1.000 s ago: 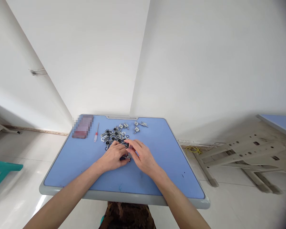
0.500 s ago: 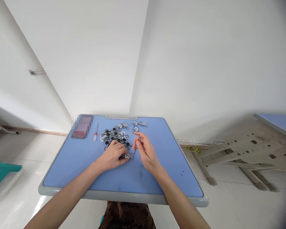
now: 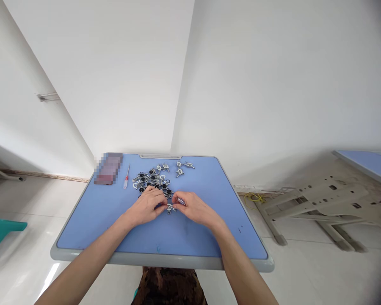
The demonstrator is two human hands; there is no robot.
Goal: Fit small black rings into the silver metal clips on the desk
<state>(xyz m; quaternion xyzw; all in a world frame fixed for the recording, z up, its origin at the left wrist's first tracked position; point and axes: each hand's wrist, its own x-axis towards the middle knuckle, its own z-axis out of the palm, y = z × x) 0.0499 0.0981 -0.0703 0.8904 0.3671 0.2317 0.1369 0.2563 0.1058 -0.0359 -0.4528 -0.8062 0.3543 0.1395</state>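
Note:
My left hand [image 3: 148,206] pinches a small silver metal fitting [image 3: 169,209] between thumb and fingers, low over the table in front of the pile. From the other side my right hand [image 3: 195,206] closes in, its thumb and forefinger at the fitting's right edge. A slim metal tool [image 3: 180,201] lies within the right fingers; most of it is hidden, so its exact kind is unclear. Just beyond the left hand is a pile of similar metal fittings [image 3: 152,178], several with black round caps. A few silver fittings [image 3: 179,172] lie apart at the back right.
The blue table [image 3: 114,228] has a grey rim. At its left lie a screwdriver [image 3: 126,180] with a clear handle and a blurred, phone-like flat item [image 3: 109,168]. A wall stands behind. Another table [image 3: 365,163] is at right, a green stool [image 3: 6,225] at left.
My right hand has come down and left to the fitting, and its fingers have closed in; the slim tool has tilted and is more hidden. The left hand keeps its hold on the fitting.

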